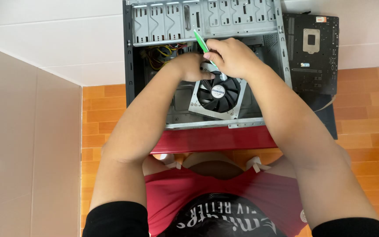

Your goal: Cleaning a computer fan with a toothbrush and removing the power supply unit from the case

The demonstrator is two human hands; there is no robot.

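An open grey computer case (207, 22) lies in front of me. Inside it sits a metal power supply with a black fan (218, 93). My right hand (231, 57) grips a green-handled screwdriver (200, 42), its tip pointing down at the top edge of the power supply. My left hand (189, 66) rests on the upper left corner of the power supply, beside the screwdriver tip. The tip itself is hidden by my fingers.
A black motherboard (311, 52) lies to the right of the case on a dark sheet. Coloured cables (163, 53) bunch inside the case at the left. The case's red side edge (211, 138) faces me. Orange floor tiles and a beige wall on the left surround it.
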